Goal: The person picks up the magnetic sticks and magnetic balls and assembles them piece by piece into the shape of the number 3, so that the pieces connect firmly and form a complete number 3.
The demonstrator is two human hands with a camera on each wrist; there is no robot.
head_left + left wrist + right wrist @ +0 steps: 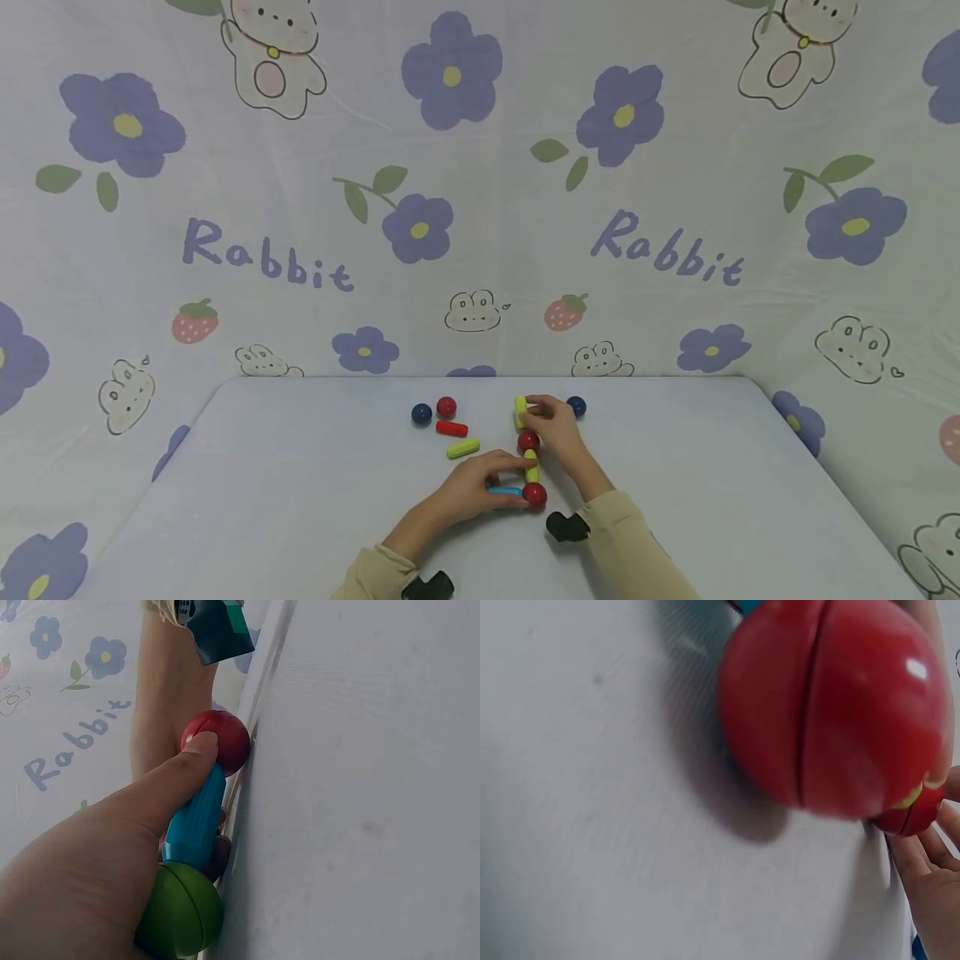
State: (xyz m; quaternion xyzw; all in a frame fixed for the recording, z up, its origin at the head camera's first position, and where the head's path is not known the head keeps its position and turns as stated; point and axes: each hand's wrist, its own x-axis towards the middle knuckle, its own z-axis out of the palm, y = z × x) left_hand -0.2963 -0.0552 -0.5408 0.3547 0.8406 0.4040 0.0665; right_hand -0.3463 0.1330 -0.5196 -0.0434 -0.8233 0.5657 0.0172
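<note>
In the middle of the white counter, a bent line of smooth, plastic-looking pieces is partly put together. A green round ball meets a light-blue ridged rod, this rod meets the near glossy red ball, and from there a short yellow rod runs to the far glossy red ball; these links seem to be done. The left hand is clamped on the near glossy red ball with its thumb, while the index finger touches the short yellow rod. The right hand pinches the upper yellow rod at the outer side of the far glossy red ball; whether it is fully fitted there, I cannot tell, so I judge this joint as unfinished. Other pieces remain apart: to the left lie a dark-blue ball, a plain red ball, a red rod and a loose yellow rod, and just beyond the right hand, a second dark-blue ball.
</note>
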